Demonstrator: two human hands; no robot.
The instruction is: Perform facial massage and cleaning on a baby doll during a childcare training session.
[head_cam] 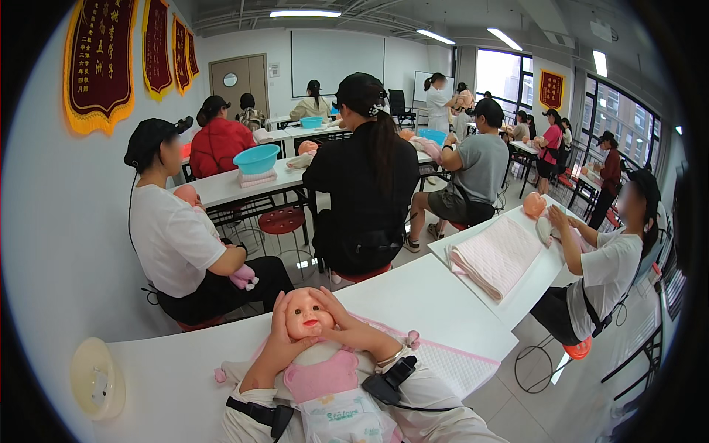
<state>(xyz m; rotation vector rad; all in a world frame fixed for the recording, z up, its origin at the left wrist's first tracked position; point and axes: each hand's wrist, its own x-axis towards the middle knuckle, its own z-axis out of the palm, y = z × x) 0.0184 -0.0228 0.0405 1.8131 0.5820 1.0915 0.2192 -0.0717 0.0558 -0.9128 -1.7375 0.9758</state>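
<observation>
A baby doll [309,317] lies on its back on the white table, its head towards the far edge. My left hand [283,339] cups the left side of its head, and my right hand [354,330] cups the right side. Both thumbs rest around its chin and jaw, with the fingers along the temples. The doll wears a pink and white top [321,377] and a printed diaper [342,418]. Under it is a white quilted mat with a pink edge [462,362]. Dark straps with small devices are around both my forearms.
A cream basin [83,382] stands at the table's left end. Another table to the right holds a folded pink quilted cloth [498,257] and a doll [535,205] that a seated person touches. Left of me, a person [174,238] holds a doll; several people sit farther ahead.
</observation>
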